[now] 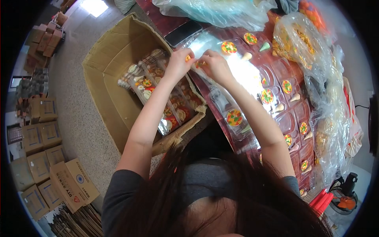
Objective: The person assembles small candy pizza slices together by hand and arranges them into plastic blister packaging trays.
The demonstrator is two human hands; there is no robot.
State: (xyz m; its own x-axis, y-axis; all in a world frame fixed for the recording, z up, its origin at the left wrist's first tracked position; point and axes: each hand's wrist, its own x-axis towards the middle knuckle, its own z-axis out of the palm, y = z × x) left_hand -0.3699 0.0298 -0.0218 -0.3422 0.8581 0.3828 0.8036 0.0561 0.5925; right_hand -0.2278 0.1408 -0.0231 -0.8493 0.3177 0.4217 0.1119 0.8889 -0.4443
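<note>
My left hand (180,63) is closed in a pinch over the table's near edge, with a small orange piece (187,58) between its fingertips. Close beside it, my right hand (215,67) is also closed, its fingers on a small orange-red piece (201,63) whose kind I cannot make out. Below and to the right of the hands lie clear plastic trays (282,69) with moulded hollows. Round toy pizzas (267,96) and small toy ice-cream cones (279,107) sit in several of them. Glare washes out the trays just right of my right hand.
An open cardboard box (112,89) stands left of the table, partly filled with packed clear trays (169,96). A phone (183,33) lies at the table's far edge. Plastic bags (294,39) of small pieces line the far and right sides. Stacked cartons (41,134) stand on the floor.
</note>
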